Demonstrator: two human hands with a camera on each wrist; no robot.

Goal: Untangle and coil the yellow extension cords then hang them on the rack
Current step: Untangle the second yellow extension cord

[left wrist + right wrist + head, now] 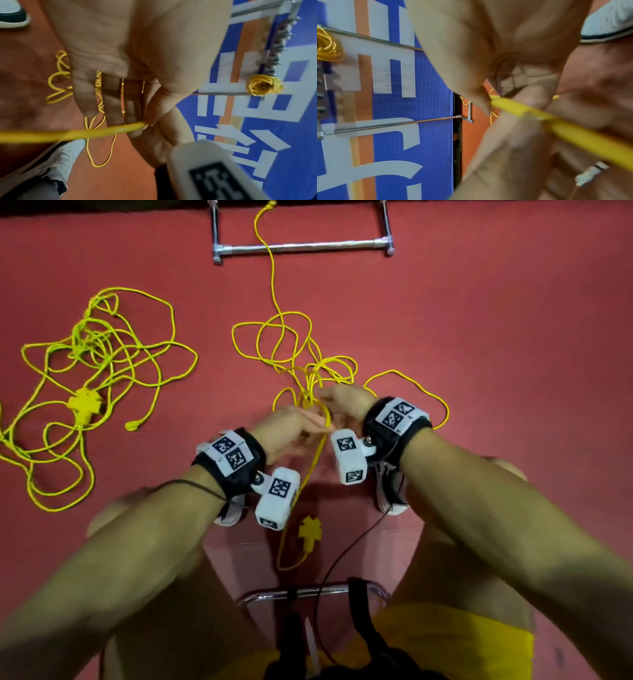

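From the head view, my left hand (pixel 291 426) and right hand (pixel 346 400) meet over the cord (pixel 274 302) on the red floor (pixel 496 320); I judge I am untangling it. 1 more tangle (pixel 96 354) lies well apart, with room around.

Left wrist: fingers (pixel 137 108) pinch the cord, 1 coil (pixel 264 86) already hangs.

Right wrist: thumb (pixel 471 94) pinches the cord; the rack (pixel 393 124) has room. Next I must pull loops free.

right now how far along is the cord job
Done: one coiled cord already hangs on the rack. In hand: left hand and right hand both grip the middle cord, still looped on the floor. Left: the tangled cord on the left lies untouched.
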